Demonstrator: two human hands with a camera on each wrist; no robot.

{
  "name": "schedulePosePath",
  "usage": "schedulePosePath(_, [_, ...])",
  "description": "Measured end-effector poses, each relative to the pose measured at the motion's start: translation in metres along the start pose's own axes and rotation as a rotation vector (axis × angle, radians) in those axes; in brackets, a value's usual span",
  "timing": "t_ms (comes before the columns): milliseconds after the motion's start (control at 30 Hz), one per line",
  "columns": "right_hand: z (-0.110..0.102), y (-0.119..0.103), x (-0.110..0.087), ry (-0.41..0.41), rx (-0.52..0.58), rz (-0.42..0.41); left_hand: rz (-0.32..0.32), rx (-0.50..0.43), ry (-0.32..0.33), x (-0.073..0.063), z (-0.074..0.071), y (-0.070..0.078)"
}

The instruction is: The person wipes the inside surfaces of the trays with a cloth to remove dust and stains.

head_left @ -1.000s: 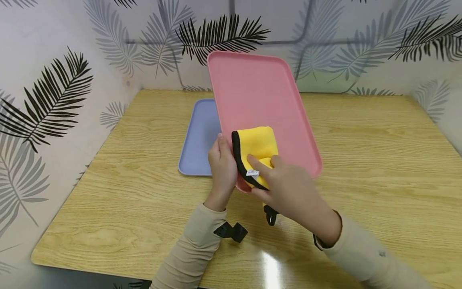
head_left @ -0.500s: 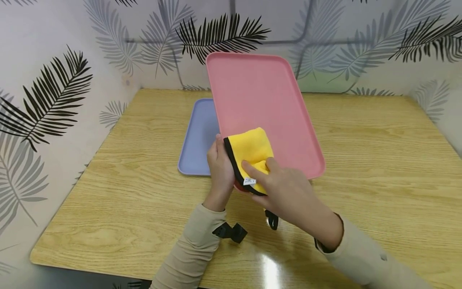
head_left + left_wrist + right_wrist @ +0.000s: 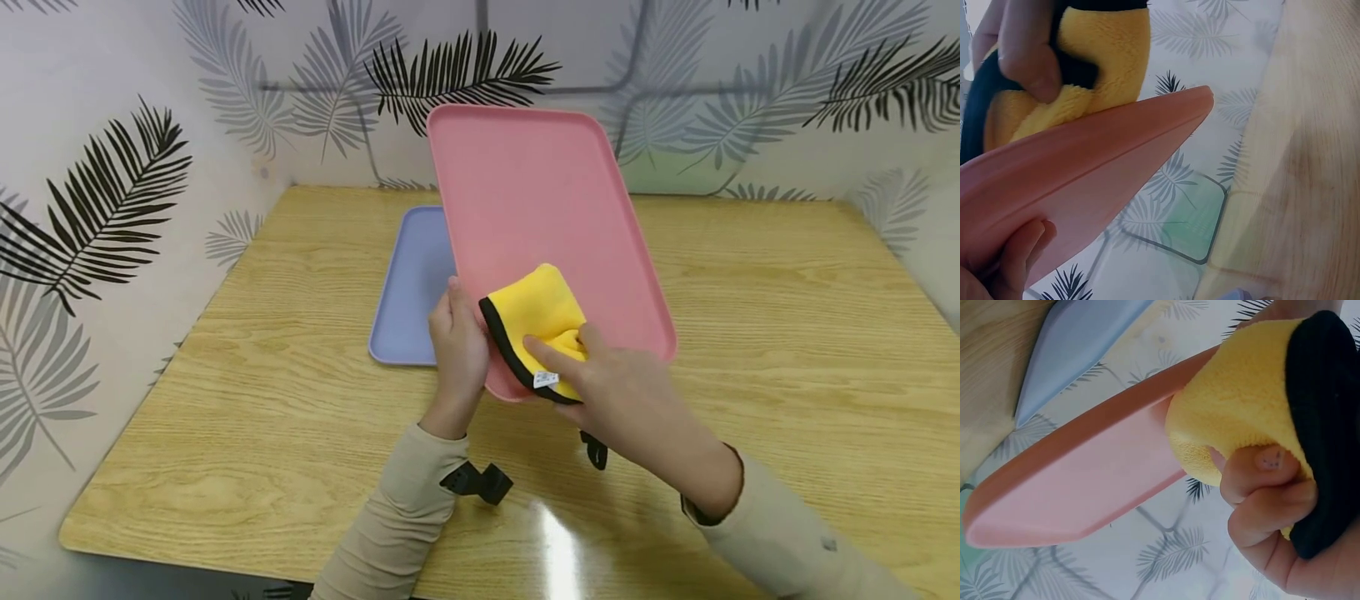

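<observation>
A pink tray (image 3: pixel 536 192) is held up and tilted over the table. My left hand (image 3: pixel 458 354) grips its lower left edge, thumb along the rim; in the left wrist view its fingers (image 3: pixel 1022 250) curl against the tray's underside. My right hand (image 3: pixel 626 392) holds a folded yellow cloth (image 3: pixel 536 308) with black trim and a small white label. The cloth lies against the tray's lower inner face, close to my left hand. In the right wrist view, curled fingers (image 3: pixel 1266 494) bunch the cloth, and a black loop (image 3: pixel 595 450) hangs below.
A blue tray (image 3: pixel 412 283) lies on the wooden table (image 3: pixel 247 433), partly hidden behind the pink one. A leaf-patterned covering (image 3: pixel 300 83) stands along the back and left side. Black wrist devices (image 3: pixel 480 482) sit at the sleeves.
With the cloth, my right hand first slides left and slightly down toward my left hand, then back to the right. The pink tray and left hand stay nearly still.
</observation>
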State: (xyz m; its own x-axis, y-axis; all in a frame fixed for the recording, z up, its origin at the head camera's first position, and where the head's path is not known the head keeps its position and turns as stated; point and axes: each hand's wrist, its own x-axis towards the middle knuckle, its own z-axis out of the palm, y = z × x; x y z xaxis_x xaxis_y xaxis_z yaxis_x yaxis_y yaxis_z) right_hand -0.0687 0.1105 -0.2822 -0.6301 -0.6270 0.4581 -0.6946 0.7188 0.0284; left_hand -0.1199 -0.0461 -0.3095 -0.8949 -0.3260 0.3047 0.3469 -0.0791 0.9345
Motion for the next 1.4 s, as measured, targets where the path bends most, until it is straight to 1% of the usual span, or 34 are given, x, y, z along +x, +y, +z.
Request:
schedulePosePath(133, [-0.001, 0.007, -0.003, -0.005, -0.016, 0.036, 0.001, 0.028, 0.011, 0.001, 0.0, 0.001])
schedulePosePath(267, [-0.002, 0.014, -0.006, -0.016, -0.038, 0.074, 0.002, 0.033, 0.024, 0.002, 0.0, 0.002])
schedulePosePath(433, [-0.003, 0.022, -0.009, -0.081, -0.057, 0.141, 0.004, 0.031, 0.032, 0.002, 0.001, 0.002])
schedulePosePath(667, [-0.003, 0.036, -0.012, -0.136, -0.066, 0.208, 0.02, 0.031, 0.022, 0.003, -0.001, 0.001])
schedulePosePath(1033, [-0.002, 0.06, -0.02, -0.237, -0.029, 0.341, 0.033, 0.041, -0.005, 0.003, -0.002, -0.001])
schedulePosePath(1233, [-0.002, 0.071, -0.023, -0.316, -0.008, 0.407, 0.038, 0.059, -0.008, 0.002, 0.0, 0.001])
schedulePosePath(1400, [-0.001, 0.075, -0.025, -0.356, 0.001, 0.436, 0.043, 0.081, -0.014, 0.001, 0.001, 0.002])
